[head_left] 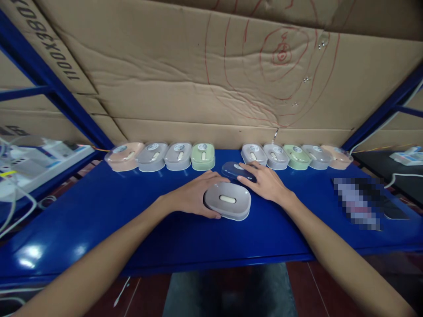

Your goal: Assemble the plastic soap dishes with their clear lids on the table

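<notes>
Two bare forearms come up from the bottom edge and meet over the middle of the blue table (99, 220). Left hand (193, 196) first: it is curled loosely around the left end of a grey soap box (228, 201), thumb low against the near side, fingers wrapped along the far side, so it has a partial grip on the box rather than a full clasp. That box sits flat on the tabletop at centre, with a pale oval slot showing on top. Right hand (266, 181) now: fingers spread and fairly flat, palm down, fingertips resting on a dark blue lid (235, 170) that lies on the table just behind the grey box; nothing is closed inside this hand.

Along the back edge runs a row of boxes (158, 156) in peach, grey and green on the left, then a gap, then a second row (297, 156) in the same colours on the right. Creased cardboard sheets (185, 70) line the wall behind, marked with red scribbled rings (280, 53). Blue shelf uprights (56, 92) frame both sides. Off to the left lies a white power strip (29, 160) with cables; a blurred patch (358, 202) sits on the table to the right.
</notes>
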`<state>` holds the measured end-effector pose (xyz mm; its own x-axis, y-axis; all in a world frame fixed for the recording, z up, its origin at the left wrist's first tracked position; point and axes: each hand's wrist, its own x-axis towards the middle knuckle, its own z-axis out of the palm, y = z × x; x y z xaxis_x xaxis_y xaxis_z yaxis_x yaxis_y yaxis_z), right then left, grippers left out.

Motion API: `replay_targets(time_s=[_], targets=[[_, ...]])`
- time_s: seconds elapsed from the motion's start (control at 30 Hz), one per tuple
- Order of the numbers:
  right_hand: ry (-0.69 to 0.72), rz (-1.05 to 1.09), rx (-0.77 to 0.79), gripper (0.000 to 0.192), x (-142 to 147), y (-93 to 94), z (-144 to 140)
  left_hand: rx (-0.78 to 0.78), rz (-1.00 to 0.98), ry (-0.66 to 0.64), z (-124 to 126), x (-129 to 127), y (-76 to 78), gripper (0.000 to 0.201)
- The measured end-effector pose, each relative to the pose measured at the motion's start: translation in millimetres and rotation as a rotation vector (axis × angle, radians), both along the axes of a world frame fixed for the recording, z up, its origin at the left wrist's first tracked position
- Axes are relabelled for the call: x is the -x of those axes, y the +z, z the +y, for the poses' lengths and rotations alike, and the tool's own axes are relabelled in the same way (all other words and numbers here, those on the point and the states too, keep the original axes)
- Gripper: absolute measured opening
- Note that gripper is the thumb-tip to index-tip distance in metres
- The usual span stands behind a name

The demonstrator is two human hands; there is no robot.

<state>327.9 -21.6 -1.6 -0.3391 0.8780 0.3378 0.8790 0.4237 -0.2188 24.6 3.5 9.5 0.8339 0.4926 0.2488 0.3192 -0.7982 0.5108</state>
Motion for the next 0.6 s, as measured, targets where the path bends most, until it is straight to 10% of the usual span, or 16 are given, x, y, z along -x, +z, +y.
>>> replay_targets(time_s=[0.6], targets=[[0.062, 0.216, -0.117, 0.049, 5, -1.2, -2, -0.023, -0.003, 0.069, -2, -6, -7.4, 0.097]])
